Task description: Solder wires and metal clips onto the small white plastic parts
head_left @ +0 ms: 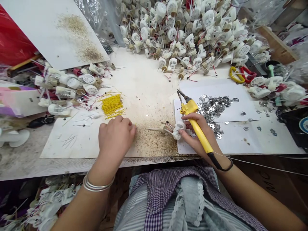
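Observation:
My right hand [202,131] is closed around a yellow soldering iron [198,133] whose metal tip points away from me, up and to the left. Its fingers and thumb also grip a white plastic motor assembly [178,131] with thin red and black leads. My left hand [116,133] is curled closed above the board, just in front of a bundle of cut yellow wires [112,105]. What its fingertips pinch, if anything, is too small to make out. Right of the soldering iron lies a pile of small silvery metal plates [213,107] on white sheets.
A large heap of white plastic assemblies [178,32] rises at the back; a smaller heap [74,83] lies left. Red-and-yellow-handled pliers [237,75] rest at the back right. Brown crumbs [154,142] cover the board [137,77] between my hands. A white cord [264,166] crosses my right forearm.

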`<state>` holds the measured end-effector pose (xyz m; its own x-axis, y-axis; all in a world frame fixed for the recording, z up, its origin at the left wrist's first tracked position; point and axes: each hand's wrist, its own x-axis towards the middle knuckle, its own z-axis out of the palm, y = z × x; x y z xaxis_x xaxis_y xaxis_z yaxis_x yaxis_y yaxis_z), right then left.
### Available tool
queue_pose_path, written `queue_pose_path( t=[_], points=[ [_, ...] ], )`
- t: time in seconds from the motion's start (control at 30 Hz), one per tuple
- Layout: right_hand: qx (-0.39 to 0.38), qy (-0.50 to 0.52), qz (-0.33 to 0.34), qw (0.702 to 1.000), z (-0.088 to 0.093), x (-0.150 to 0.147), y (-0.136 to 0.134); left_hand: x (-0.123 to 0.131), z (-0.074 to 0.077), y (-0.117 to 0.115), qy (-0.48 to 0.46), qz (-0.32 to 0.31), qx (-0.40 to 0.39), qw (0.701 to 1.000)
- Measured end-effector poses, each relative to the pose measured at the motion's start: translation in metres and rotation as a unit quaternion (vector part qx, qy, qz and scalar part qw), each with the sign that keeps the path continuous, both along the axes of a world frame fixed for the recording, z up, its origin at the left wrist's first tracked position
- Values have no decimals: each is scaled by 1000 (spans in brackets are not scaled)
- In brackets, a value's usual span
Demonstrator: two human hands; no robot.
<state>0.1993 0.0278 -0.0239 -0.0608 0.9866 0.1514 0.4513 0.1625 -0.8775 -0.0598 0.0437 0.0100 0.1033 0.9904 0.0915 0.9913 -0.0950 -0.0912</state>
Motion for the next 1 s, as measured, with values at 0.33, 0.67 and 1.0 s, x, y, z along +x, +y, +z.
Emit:
queue_pose_path(
  t=[0.33, 0.67, 1.0],
  points=[
    [-27, 113, -1, 993, -5, -4, 10, -6, 2, -4, -195, 81, -26, 977],
    [-36, 135, 28, 990, -5, -11, 15, 46, -16, 7, -577, -17, 11, 816],
    [-34, 129, 27, 991, -5, -15, 25, 48, -15, -5, -318, -198, 192, 907]
  ],
)
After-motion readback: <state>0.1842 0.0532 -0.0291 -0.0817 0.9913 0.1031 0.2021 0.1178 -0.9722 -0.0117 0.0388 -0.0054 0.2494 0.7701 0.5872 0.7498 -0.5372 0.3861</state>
